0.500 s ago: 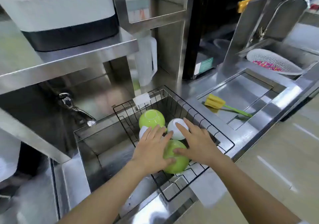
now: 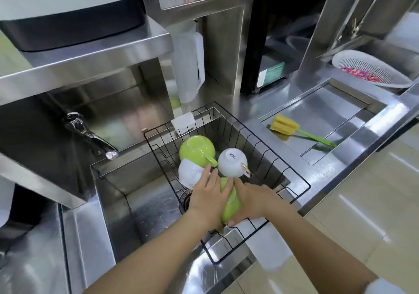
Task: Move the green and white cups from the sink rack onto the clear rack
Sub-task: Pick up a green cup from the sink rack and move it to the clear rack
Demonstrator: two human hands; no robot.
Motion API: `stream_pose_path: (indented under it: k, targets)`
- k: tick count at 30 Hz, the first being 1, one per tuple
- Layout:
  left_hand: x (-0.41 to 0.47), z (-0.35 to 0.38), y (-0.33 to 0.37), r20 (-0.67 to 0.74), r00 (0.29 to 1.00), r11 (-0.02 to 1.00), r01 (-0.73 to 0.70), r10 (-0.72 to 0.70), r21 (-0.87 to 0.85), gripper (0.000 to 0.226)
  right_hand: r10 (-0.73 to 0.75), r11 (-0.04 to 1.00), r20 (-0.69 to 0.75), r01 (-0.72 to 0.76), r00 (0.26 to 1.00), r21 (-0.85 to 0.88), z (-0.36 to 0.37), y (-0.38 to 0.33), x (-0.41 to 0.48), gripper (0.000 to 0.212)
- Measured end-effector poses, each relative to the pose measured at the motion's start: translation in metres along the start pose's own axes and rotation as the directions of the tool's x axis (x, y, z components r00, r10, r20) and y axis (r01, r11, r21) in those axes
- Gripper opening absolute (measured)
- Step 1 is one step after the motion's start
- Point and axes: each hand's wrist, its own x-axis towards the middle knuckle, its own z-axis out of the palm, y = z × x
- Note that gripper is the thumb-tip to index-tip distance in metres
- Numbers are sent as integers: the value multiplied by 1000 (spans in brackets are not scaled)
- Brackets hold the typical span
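Now both hands, left (image 2: 207, 197) and right (image 2: 255, 199), clasp the near green cup (image 2: 230, 205) between them in the sink rack (image 2: 294, 176); it lies inverted, flanked evenly, other cups behind.

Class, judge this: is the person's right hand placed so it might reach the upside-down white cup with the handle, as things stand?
Probably yes. The white cup lies just beyond the right hand, nothing between them, but that hand and the left hand are holding the green cup.

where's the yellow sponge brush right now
In the head view the yellow sponge brush lies on the steel counter, right of the black wire sink rack, its green handle pointing right.
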Motion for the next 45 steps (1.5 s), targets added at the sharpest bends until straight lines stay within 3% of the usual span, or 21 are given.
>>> stream_pose_path:
  k: [5, 16, 25, 38, 45]
  targets:
    - [6, 2, -2, -41, 999, 996, -17, 13, -88, 104, 10, 993, -25, -13, 1000, -120, 2, -6, 4, 110]
    - [0, 1, -2, -120, 993, 996, -17, 6, -92, 100, -63, 995, -165, 50, 984, -84, 2, -6, -3, 87]
    - [-8, -2, -4, -140, 986, 979, 66, -94, -194, 101, -76, 997, -261, 73, 962, -19, 1, -9, -8, 109]
    - [-21, -7, -3, -135, 985, 941, 60, -111, -333, 104, -60, 998, -327, 62, 943, -3, 1, -15, -24, 115]
    - [-31, -20, -3, -205, 970, 908, 35, -131, -417, 105, -61, 997, -378, 75, 924, 23, -8, -15, -43, 118]
